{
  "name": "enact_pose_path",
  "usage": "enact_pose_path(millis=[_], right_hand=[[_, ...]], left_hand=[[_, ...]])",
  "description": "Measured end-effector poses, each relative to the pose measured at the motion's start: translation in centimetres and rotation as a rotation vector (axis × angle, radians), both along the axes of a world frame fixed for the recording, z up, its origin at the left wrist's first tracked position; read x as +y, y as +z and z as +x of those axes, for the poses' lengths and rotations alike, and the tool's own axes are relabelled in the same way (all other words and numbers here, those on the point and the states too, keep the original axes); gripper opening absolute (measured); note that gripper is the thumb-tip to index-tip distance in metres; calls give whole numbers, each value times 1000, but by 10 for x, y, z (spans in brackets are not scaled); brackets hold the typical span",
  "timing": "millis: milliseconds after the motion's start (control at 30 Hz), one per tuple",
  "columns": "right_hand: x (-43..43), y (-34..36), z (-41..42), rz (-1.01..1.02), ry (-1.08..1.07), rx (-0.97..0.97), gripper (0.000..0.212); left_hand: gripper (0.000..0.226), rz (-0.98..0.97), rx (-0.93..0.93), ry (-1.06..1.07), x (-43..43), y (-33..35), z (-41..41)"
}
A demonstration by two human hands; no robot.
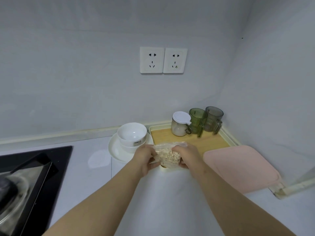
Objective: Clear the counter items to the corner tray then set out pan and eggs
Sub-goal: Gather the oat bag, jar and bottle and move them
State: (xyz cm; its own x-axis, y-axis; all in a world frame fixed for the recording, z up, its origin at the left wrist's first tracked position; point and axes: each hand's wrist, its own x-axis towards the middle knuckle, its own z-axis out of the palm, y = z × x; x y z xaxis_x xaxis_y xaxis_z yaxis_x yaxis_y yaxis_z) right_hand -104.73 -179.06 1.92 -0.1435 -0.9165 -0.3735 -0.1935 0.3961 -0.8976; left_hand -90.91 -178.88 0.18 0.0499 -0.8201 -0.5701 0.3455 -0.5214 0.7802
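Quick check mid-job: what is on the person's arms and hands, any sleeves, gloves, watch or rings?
Nothing worn shows. The left hand and right hand are bare: no gloves, no rings visible. The left forearm and right forearm are uncovered down to the picture's bottom edge, with no sleeves, watch or bracelet in view.

Even, cool, dim overhead light; soft glare patch on the worktop (98, 159); wide-angle bending toward the edges; slight overall softness.
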Motion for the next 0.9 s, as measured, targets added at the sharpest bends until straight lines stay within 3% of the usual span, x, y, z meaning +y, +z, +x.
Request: enact_pose_path(millis=[167, 267, 433, 500, 633, 800, 900], right_hand=[[18, 0, 19, -67, -32, 37, 11], [32, -5, 29, -137, -96, -18, 11], [51, -13, 39, -90, 29, -6, 21], [51, -8, 42, -69, 41, -42, 16], [48, 0, 44, -88, -24, -34, 10], [45, 15, 59, -306, -209, 108, 13], [46, 32, 79, -406, -161, -1, 14]], left_hand=[[12, -135, 207, 74, 22, 24, -1], [36, -243, 210, 79, 23, 30, 3], [56, -179, -191, -165, 39, 17, 19], [68, -147, -180, -155, 42, 15, 23], [57, -125, -181, -101, 43, 16, 31], [32, -154, -273, 8, 52, 31, 50], [21, -190, -239, 75, 63, 45, 70]])
